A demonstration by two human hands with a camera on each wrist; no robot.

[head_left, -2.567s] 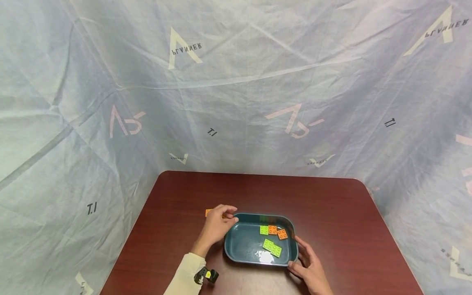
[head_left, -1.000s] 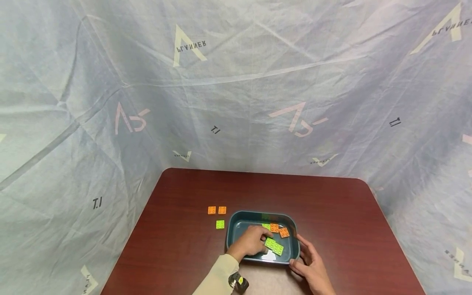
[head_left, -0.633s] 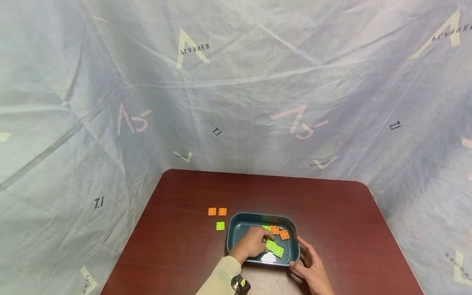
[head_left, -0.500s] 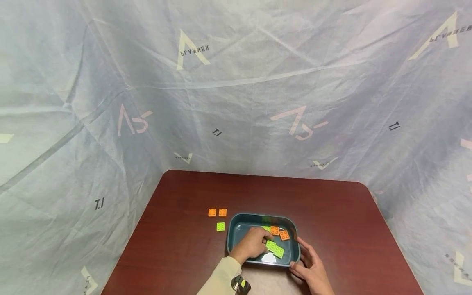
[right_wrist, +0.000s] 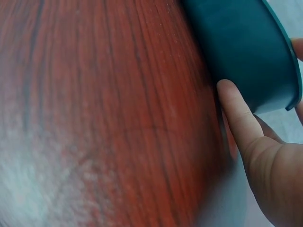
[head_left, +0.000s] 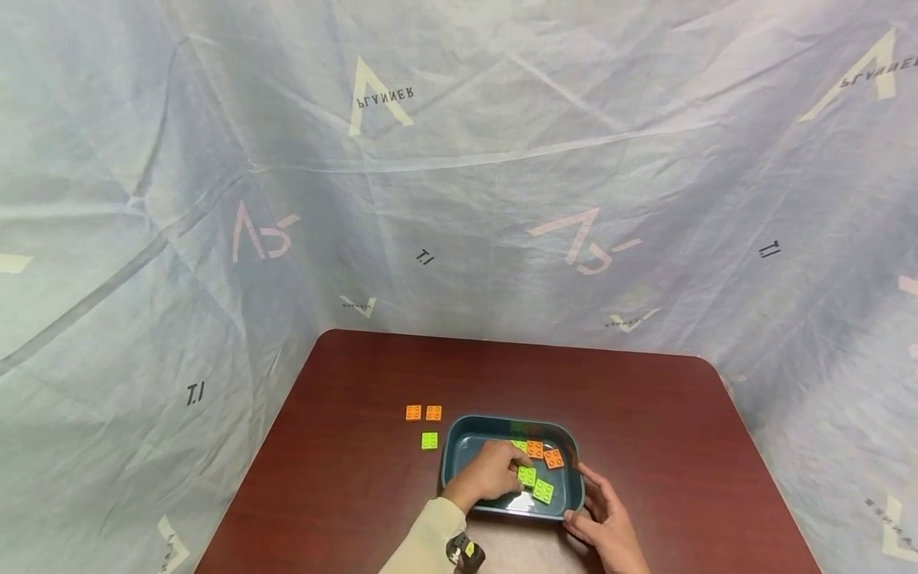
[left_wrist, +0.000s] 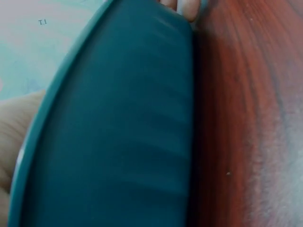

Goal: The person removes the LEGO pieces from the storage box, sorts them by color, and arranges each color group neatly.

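Note:
In the head view my left hand (head_left: 491, 469) reaches into a dark teal tray (head_left: 466, 418), thumb and index finger pinching a lime-green toy brick (head_left: 527, 476) by its edges. Close to its lower right corner lies a second green brick (head_left: 543, 490). Behind the fingers, a partly covered green brick (head_left: 519, 445) sits beside an orange brick (head_left: 535, 449), with another orange brick (head_left: 554, 458) turned at an angle. My right hand (head_left: 608, 522) grips the tray's right end, its thumb against the wall (right_wrist: 246, 52) in the right wrist view. The left wrist view shows mostly the tray's outer wall (left_wrist: 113, 118).
Left of the tray, two orange bricks (head_left: 413, 412) stand side by side on the reddish-brown table (head_left: 344, 478), with one green brick (head_left: 429, 441) nearer the front. Printed grey cloth (head_left: 473, 199) hangs behind and along both sides of the table.
My left hand has come from the loose bricks at the left into the tray and taken hold of a green brick. The two adjoining green bricks now stand slightly apart. The right hand stays put.

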